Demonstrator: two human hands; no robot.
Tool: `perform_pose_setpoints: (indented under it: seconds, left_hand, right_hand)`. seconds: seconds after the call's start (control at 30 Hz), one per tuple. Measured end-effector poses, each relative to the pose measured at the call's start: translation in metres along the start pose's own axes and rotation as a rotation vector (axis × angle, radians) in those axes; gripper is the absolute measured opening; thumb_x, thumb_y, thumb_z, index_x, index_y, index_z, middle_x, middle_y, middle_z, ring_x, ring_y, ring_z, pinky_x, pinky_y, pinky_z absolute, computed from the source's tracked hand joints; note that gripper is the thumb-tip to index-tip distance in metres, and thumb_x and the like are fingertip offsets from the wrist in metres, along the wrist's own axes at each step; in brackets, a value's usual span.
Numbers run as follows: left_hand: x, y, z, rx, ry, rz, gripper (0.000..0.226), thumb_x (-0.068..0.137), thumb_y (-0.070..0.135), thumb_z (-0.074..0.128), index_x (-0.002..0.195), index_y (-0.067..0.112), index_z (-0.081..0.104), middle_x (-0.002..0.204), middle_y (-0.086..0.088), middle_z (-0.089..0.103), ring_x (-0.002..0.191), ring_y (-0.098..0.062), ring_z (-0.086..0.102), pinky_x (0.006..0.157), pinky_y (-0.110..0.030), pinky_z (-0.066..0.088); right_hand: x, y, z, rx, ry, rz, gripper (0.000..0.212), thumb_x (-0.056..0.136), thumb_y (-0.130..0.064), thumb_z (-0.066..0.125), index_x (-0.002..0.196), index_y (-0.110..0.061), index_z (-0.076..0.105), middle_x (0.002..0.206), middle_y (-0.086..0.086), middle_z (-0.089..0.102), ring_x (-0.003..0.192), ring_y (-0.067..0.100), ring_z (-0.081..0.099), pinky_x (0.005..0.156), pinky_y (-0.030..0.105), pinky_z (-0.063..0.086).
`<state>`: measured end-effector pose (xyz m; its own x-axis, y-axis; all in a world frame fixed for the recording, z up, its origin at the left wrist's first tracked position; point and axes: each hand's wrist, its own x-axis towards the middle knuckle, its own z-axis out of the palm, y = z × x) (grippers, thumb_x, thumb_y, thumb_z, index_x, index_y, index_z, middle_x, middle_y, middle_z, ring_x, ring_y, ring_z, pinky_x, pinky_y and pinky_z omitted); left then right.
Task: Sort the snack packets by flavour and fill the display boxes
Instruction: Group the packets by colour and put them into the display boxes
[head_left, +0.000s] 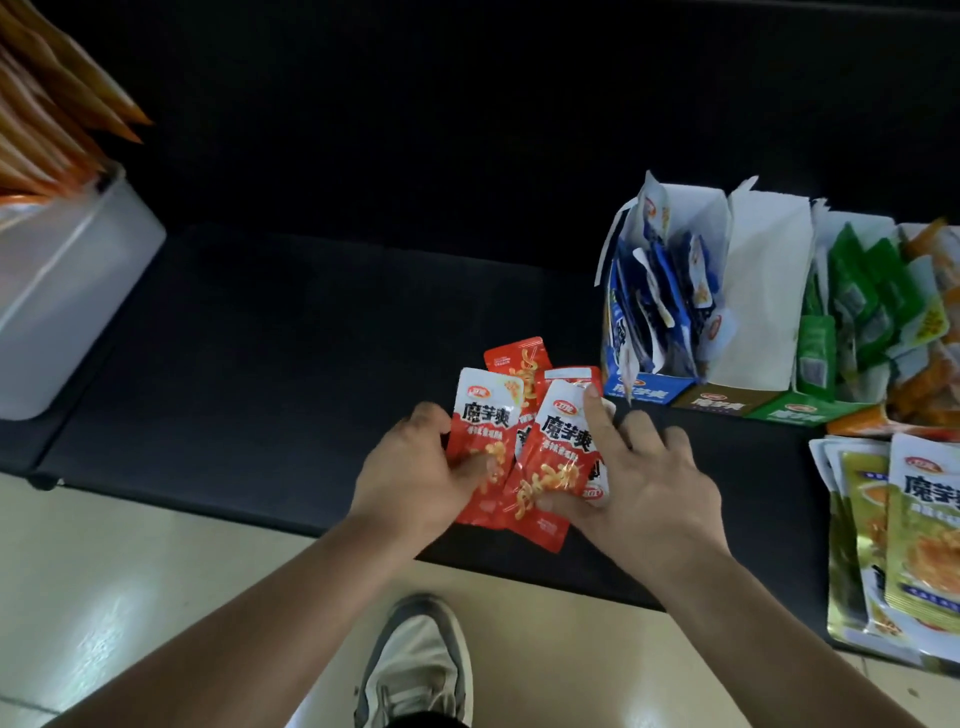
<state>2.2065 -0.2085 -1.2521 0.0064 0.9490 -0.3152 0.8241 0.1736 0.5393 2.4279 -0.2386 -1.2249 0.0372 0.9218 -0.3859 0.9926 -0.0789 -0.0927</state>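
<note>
The left hand and right hand hold a bunch of packets over the bench. The display boxes stand to the right, with a pile of packets in front of them. A tub sits far left.

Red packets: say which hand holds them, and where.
Both. The left hand grips the red packets at their lower left, thumb on the front; the right hand pinches the lower right, index finger along the edge.

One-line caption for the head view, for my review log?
Left hand and right hand hold a fan of red snack packets over a black bench, beside the display boxes.
</note>
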Motion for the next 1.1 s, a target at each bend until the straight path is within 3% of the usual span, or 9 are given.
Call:
perform_pose_setpoints:
  seconds: [0.23,0.4,0.53,0.63,0.7,0.77,0.83,0.97,1.1]
  left_hand:
    - [0.01,0.045,0.018,-0.019,0.0,0.055,0.021,0.093,0.037,0.068,0.108,0.023,0.062,0.108,0.004,0.058,0.087,-0.012,0.063,0.068,-0.028,0.053]
    - [-0.001,0.059,0.022,-0.262,-0.066,-0.069,0.028,0.09,0.038,0.071,0.118,0.037,0.064,0.116,0.012,0.057,0.106,-0.013,0.062,0.088,-0.037,0.06]
    - [-0.012,0.075,0.024,-0.683,-0.158,-0.193,0.026,0.092,0.018,0.076,0.099,0.04,0.064,0.1,0.013,0.073,0.085,-0.004,0.074,0.07,-0.021,0.061]
    - [-0.012,0.08,0.028,-0.915,-0.127,-0.272,0.042,0.086,0.009,0.082,0.114,0.033,0.062,0.099,0.011,0.074,0.08,-0.005,0.074,0.06,-0.018,0.056]
    - [-0.011,0.084,0.026,-0.925,-0.119,-0.323,0.054,0.083,0.016,0.086,0.126,0.032,0.058,0.108,0.008,0.071,0.091,-0.01,0.072,0.071,-0.026,0.059]
    - [-0.008,0.084,0.024,-0.851,-0.143,-0.332,0.035,0.087,0.024,0.083,0.114,0.032,0.062,0.108,0.007,0.073,0.093,-0.012,0.073,0.08,-0.032,0.061]
    - [-0.012,0.085,0.023,-0.744,-0.209,-0.257,0.012,0.096,0.033,0.074,0.107,0.035,0.069,0.102,0.011,0.077,0.086,-0.006,0.075,0.074,-0.024,0.06]
    - [-0.034,0.076,0.02,-0.696,-0.215,-0.178,0.009,0.1,0.037,0.066,0.107,0.033,0.069,0.093,0.014,0.077,0.082,0.0,0.074,0.066,-0.017,0.056]
    - [-0.064,0.066,0.023,-0.705,-0.28,-0.171,0.008,0.1,0.037,0.065,0.107,0.034,0.068,0.095,0.013,0.078,0.087,-0.005,0.076,0.083,-0.032,0.062]
  right_hand:
    - [0.001,0.003,0.007,-0.009,0.036,-0.034,0.103,0.084,-0.087,0.043,0.161,-0.039,-0.006,0.156,-0.012,0.021,0.138,0.024,0.029,0.085,0.036,0.052]
    - [-0.001,0.009,0.007,0.025,0.051,-0.058,0.101,0.087,-0.084,0.045,0.161,-0.042,-0.009,0.165,-0.016,0.019,0.142,0.024,0.028,0.091,0.037,0.052]
    - [-0.002,0.012,0.007,0.062,0.076,-0.067,0.098,0.09,-0.08,0.045,0.162,-0.042,-0.009,0.166,-0.017,0.023,0.143,0.022,0.029,0.094,0.036,0.051]
    - [-0.001,0.013,0.006,0.083,0.096,-0.071,0.097,0.09,-0.082,0.042,0.162,-0.043,-0.009,0.162,-0.02,0.03,0.139,0.019,0.031,0.091,0.032,0.049]
    - [-0.001,0.015,0.004,0.09,0.077,-0.075,0.096,0.09,-0.083,0.04,0.162,-0.043,-0.01,0.162,-0.021,0.03,0.14,0.018,0.031,0.09,0.034,0.049]
    - [-0.001,0.018,0.003,0.098,0.062,-0.094,0.094,0.091,-0.082,0.038,0.162,-0.043,-0.011,0.163,-0.02,0.029,0.14,0.017,0.031,0.09,0.034,0.05]
    - [-0.007,0.019,0.001,0.157,0.046,-0.139,0.09,0.094,-0.076,0.041,0.162,-0.044,-0.009,0.164,-0.019,0.031,0.141,0.015,0.03,0.094,0.036,0.051]
    - [-0.029,0.016,0.005,0.492,0.019,-0.18,0.075,0.102,-0.048,0.053,0.163,-0.048,0.01,0.152,-0.02,0.043,0.143,0.004,0.031,0.115,0.045,0.041]
    - [-0.038,0.015,0.018,0.724,0.087,-0.126,0.062,0.102,-0.031,0.058,0.157,-0.046,0.034,0.136,-0.014,0.058,0.121,0.005,0.056,0.1,0.034,0.052]
